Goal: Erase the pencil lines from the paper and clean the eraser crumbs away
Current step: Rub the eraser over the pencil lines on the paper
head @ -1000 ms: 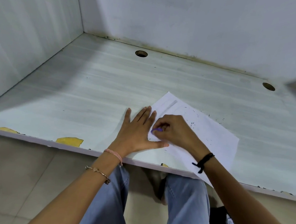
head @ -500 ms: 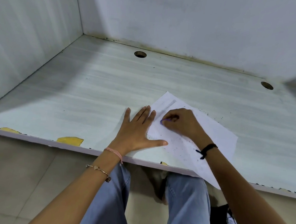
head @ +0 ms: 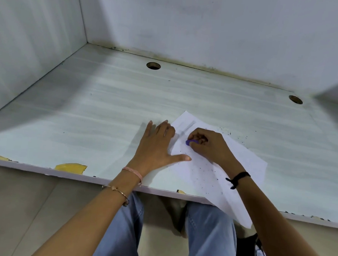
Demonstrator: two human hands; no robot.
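Erasing step underway: right hand [head: 210, 146] pinched eraser [head: 191, 142] on paper [head: 247, 162]; left hand [head: 157, 147] lay flat, fingers spread. Next: likely sweep off crumbs [head: 207, 173].

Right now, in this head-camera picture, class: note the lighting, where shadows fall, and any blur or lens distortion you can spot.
Head view: soft, diffuse light, no glare; the left hand throws a faint shadow leftwards onto the desk; deeper shade lies along the desk beside the left wall; the wide lens makes that wall lean outward; the eraser and crumbs look fairly sharp.
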